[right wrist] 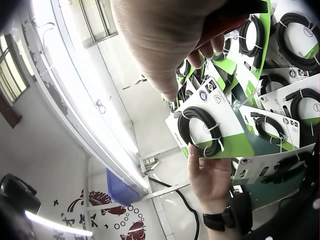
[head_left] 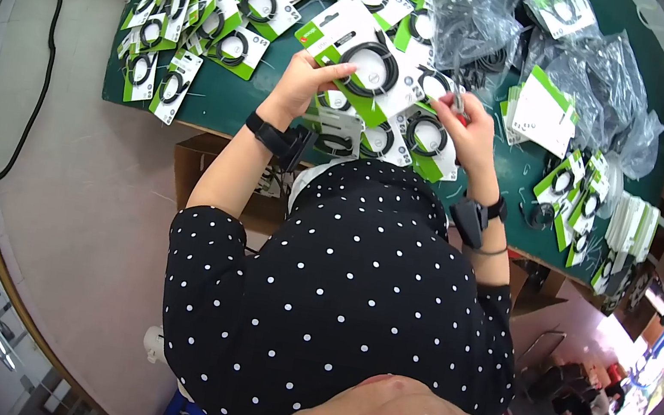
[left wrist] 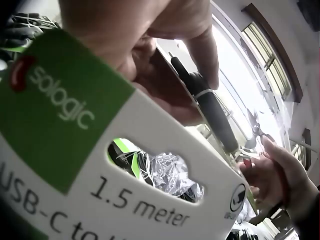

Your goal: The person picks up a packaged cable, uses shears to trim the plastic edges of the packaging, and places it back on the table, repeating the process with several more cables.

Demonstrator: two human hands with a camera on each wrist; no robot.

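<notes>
My left hand point(head_left: 296, 89) grips the edge of a white and green cable card point(head_left: 339, 28), its thumb on the front near the coil. A black coiled cable point(right wrist: 187, 125) is fastened to that card with white ties. The left wrist view shows "1.5 meter" and "USB-C" printed beside the hanging slot. To the right, my right hand point(head_left: 475, 139) holds red-handled cutters point(left wrist: 255, 127), whose blades stand apart in the left wrist view. The blades point up, away from the body, close to the right side of the card. More carded cables point(head_left: 427, 136) lie under and between both hands.
A large heap of carded cables point(head_left: 208, 5) covers the left and back of the green table point(head_left: 219, 98). Clear plastic bags point(head_left: 476, 13) lie at the back right. Flat white-green cards point(head_left: 545, 115) and further carded cables point(head_left: 563, 185) lie to the right, beside a stack of cards point(head_left: 631, 225).
</notes>
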